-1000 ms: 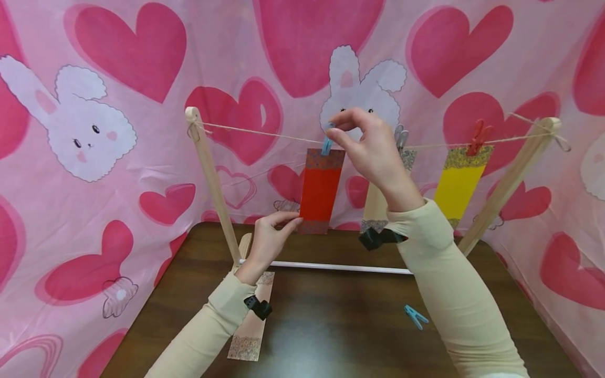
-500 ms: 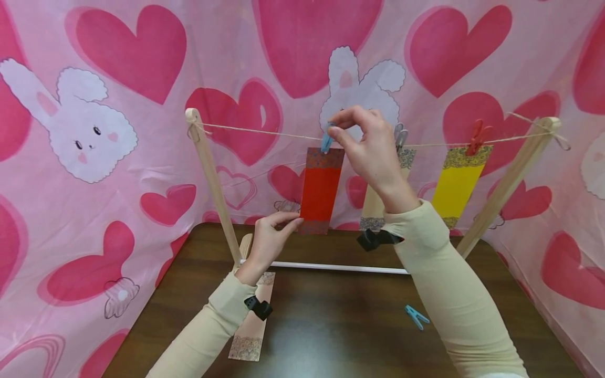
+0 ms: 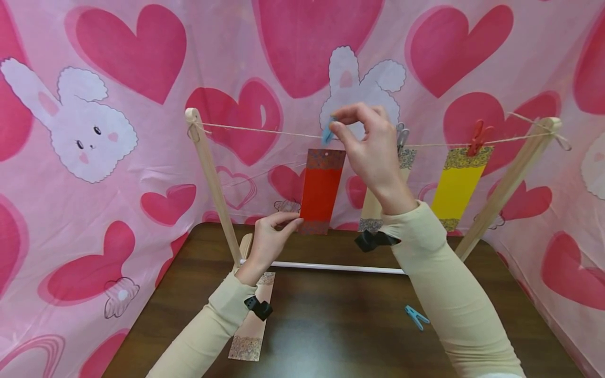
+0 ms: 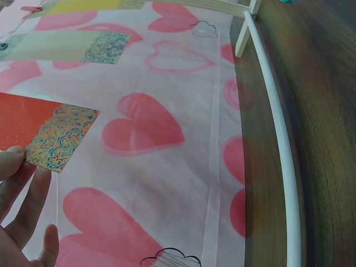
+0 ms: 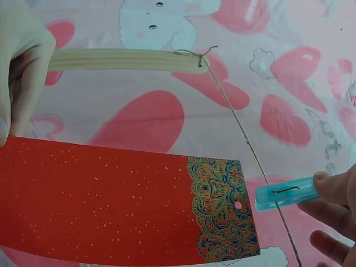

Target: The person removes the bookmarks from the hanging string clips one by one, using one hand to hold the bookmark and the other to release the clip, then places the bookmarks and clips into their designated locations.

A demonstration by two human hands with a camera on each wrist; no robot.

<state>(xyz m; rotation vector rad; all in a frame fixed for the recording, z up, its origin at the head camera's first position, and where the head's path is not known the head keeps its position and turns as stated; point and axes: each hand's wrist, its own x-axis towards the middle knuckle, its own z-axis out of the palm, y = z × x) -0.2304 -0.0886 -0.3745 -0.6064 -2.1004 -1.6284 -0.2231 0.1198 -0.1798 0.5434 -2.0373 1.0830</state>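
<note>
My left hand [image 3: 271,236] pinches the lower left edge of a red bookmark card [image 3: 321,194] with patterned ends. The card stands upright just under the string [image 3: 264,130], and a punched hole shows at its top. Between thumb and fingers, my right hand [image 3: 371,144] holds a light blue clothespin [image 5: 286,193] at the string. A small gap separates the clothespin's tip from the card's top edge in the right wrist view. To the right, a cream card [image 3: 373,210] hangs from a grey clothespin [image 3: 402,137] and a yellow card [image 3: 458,191] from a red clothespin [image 3: 477,139].
Wooden posts [image 3: 212,178] hold the string at both sides, joined low by a white rod [image 3: 331,267]. On the brown table [image 3: 331,325] lie a pale pink card [image 3: 250,325], partly under my left forearm, and another blue clothespin [image 3: 416,317]. A pink heart-patterned cloth hangs behind.
The blue clothespin in my right hand has come up off the top of the red card, uncovering its hole. My left hand and the card have stayed nearly still.
</note>
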